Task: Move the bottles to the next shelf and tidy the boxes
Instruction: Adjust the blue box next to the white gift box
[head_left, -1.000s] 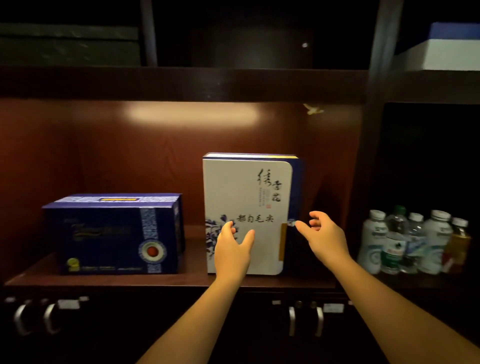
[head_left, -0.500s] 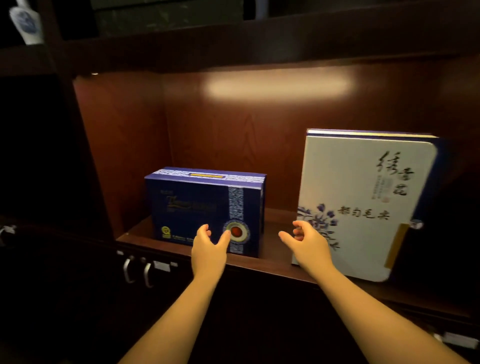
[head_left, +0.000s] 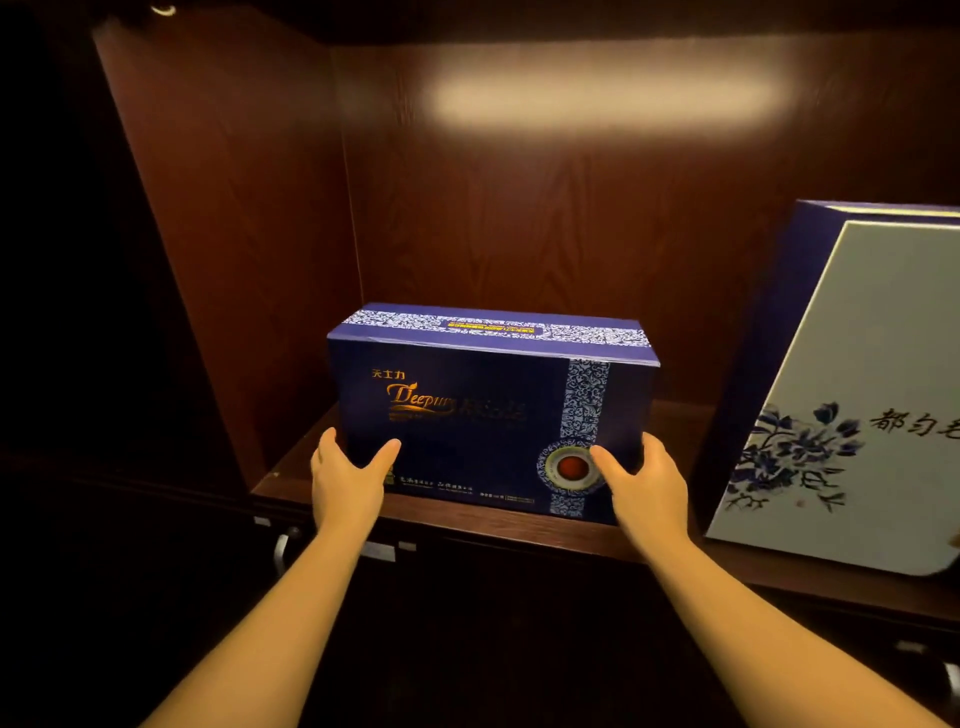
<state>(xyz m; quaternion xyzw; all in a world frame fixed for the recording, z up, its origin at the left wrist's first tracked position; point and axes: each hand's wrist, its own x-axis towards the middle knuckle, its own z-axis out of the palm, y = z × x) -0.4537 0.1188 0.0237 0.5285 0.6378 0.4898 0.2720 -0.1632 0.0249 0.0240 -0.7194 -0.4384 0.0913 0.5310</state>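
- Dark blue cardboard box (head_left: 483, 415) sits at the wooden shelf (head_left: 467, 525)'s front edge, apart from the white flowered box (head_left: 857, 389).
- Left hand (head_left: 348, 478) and right hand (head_left: 647, 483) clasp its gold-lettered front corners.

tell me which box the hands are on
The dark blue box on the left: left hand and right hand grip its ends. The white floral box stands untouched on the right.

My feed dim, warm. Glare band on back panel (head_left: 597, 98), 12 o'clock; black at 9. Lettering on blue box (head_left: 488, 415) smeared; white box (head_left: 862, 364) bowed, 3 o'clock.
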